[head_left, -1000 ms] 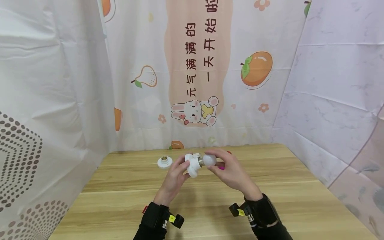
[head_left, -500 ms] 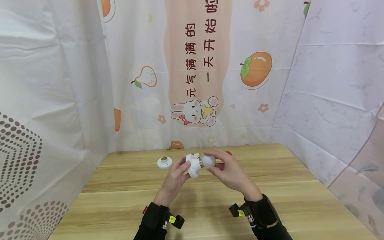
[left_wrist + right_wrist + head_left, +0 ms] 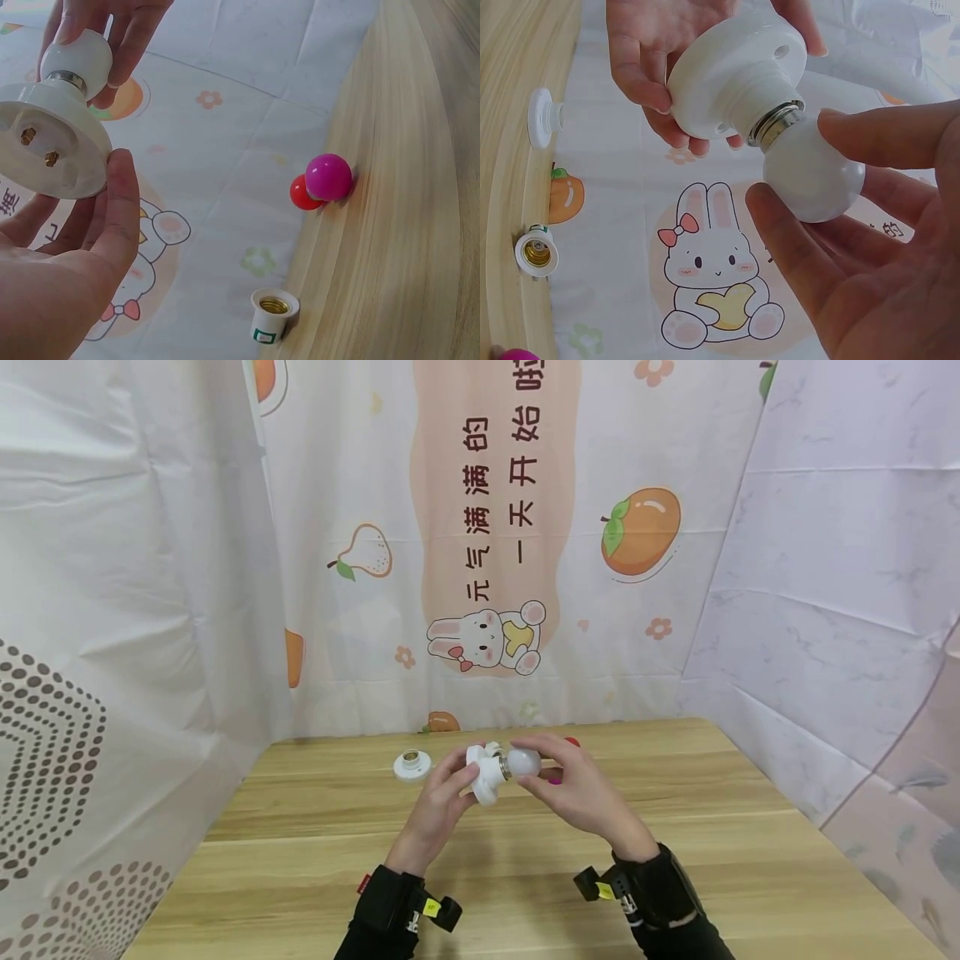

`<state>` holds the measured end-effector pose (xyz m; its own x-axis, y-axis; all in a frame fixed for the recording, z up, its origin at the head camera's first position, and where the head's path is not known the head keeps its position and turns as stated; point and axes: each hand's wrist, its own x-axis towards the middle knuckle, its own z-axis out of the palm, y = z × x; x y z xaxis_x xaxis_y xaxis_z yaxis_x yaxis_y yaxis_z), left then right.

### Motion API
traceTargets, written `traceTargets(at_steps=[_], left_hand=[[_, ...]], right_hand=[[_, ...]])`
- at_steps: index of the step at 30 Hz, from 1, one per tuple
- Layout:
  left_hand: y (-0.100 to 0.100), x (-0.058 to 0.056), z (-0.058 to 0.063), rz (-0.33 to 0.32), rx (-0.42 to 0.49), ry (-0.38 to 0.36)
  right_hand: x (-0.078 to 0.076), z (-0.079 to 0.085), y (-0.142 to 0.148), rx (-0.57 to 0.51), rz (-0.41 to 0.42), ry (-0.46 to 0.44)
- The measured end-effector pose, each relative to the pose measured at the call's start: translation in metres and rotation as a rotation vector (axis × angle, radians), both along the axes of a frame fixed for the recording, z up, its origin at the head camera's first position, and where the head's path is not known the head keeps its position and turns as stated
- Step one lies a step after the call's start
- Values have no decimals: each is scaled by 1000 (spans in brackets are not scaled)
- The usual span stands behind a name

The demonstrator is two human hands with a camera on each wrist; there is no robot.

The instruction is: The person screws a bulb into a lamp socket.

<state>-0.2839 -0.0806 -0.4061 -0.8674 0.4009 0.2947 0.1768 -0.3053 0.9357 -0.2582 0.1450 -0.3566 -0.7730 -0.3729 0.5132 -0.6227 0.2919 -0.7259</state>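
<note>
and it's up above the table [image 3: 517, 893]: the white bulb [image 3: 525, 762], my right hand [image 3: 583, 793] pinching its globe, thumb and fingers parted just that globe's width! its long axis runs roughly left to right, globe pointing right, metal cap pointing left into the socket of the white lamp holder [image 3: 712, 75], some thread showing. my left hand [image 3: 437, 810] grips that holder's rim, fingers curled; a round spare base [image 3: 412, 767] sits farther left.

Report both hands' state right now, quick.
Left hand: holding the white lamp socket by its round base.
Right hand: holding the white bulb by its globe.
</note>
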Motion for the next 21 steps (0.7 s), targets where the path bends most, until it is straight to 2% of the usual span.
traceTargets(at_steps=[11, 21], left_hand=[[-1, -1, 0, 0, -14, 8], [0, -1, 0, -2, -15, 24]], right_hand=[[0, 0, 1, 12, -60, -61], [-1, 0, 2, 52, -121, -69]])
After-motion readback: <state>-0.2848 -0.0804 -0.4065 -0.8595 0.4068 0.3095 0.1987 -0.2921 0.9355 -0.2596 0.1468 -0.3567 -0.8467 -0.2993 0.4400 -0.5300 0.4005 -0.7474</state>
